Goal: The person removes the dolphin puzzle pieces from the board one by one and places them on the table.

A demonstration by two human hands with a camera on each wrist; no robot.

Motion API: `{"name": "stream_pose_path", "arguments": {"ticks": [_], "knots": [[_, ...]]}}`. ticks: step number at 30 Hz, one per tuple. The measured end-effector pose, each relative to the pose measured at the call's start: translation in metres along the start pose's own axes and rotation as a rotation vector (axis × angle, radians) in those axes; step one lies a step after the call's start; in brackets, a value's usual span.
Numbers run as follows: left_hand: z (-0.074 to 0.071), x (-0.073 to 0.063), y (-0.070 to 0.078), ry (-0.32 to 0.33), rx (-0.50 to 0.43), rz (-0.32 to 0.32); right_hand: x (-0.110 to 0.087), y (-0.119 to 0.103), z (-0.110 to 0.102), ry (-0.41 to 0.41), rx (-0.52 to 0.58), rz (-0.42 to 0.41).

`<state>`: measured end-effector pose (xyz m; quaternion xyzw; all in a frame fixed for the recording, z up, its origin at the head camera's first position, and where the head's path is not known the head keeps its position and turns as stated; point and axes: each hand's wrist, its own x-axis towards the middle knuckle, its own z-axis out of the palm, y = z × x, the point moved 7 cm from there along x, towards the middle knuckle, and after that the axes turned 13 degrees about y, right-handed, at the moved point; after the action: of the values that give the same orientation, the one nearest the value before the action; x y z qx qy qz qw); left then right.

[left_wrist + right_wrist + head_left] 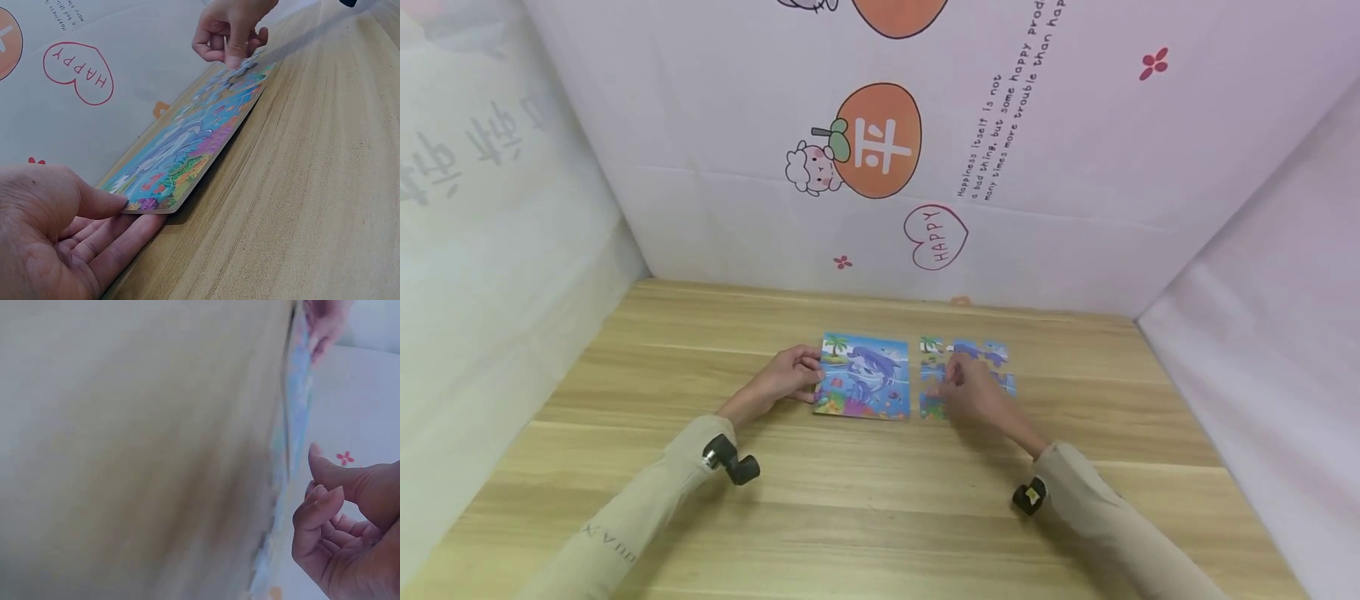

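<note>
My left hand [792, 373] grips the left edge of a square picture card [880, 379] printed with dolphins, a palm and coral. In the left wrist view the thumb lies on top of the card and the fingers are beneath, with its near edge a little above the table. Just right of it, jigsaw pieces [996, 353] with a similar dolphin picture lie in loose rows. Over these pieces is my right hand [973, 390], hiding some of them. Its fingers [307, 528] are loosely bent in the right wrist view, the thumb apart from them and nothing visible between.
A wooden table [865, 508] carries the card and pieces. Behind it rises a white printed sheet [722, 225], with more white sheeting [1270, 333] at both sides. Each sleeve bears a black wrist camera, one of them the left camera [730, 460].
</note>
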<state>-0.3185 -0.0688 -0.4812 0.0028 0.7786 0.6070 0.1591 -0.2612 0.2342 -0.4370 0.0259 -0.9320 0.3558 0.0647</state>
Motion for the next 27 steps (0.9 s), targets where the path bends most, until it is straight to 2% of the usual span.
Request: {"name": "stream_pose_path", "arguments": {"ticks": [3,6,11,19,21,24,27], "knots": [[-0.001,-0.001,0.001,0.0,-0.004,0.003,0.006,-0.007,-0.009,0.056,-0.014,-0.049],[-0.001,-0.001,0.001,0.002,-0.003,0.007,0.009,-0.016,-0.013,0.076,-0.034,-0.103],[-0.001,-0.001,-0.002,0.005,-0.001,0.007,0.009,-0.03,-0.003,-0.005,-0.011,-0.118],[0.002,-0.001,-0.004,0.019,-0.006,-0.008,0.007,-0.064,0.034,-0.162,0.041,-0.169],[0.002,-0.001,-0.004,0.023,-0.009,-0.015,0.005,-0.074,0.043,-0.203,0.082,-0.154],[0.001,0.0,-0.002,0.018,-0.007,-0.006,0.004,-0.087,0.056,-0.229,0.103,-0.156],[0.0,0.0,-0.001,0.016,-0.005,0.005,0.005,-0.096,0.069,-0.241,0.061,-0.171]]}}
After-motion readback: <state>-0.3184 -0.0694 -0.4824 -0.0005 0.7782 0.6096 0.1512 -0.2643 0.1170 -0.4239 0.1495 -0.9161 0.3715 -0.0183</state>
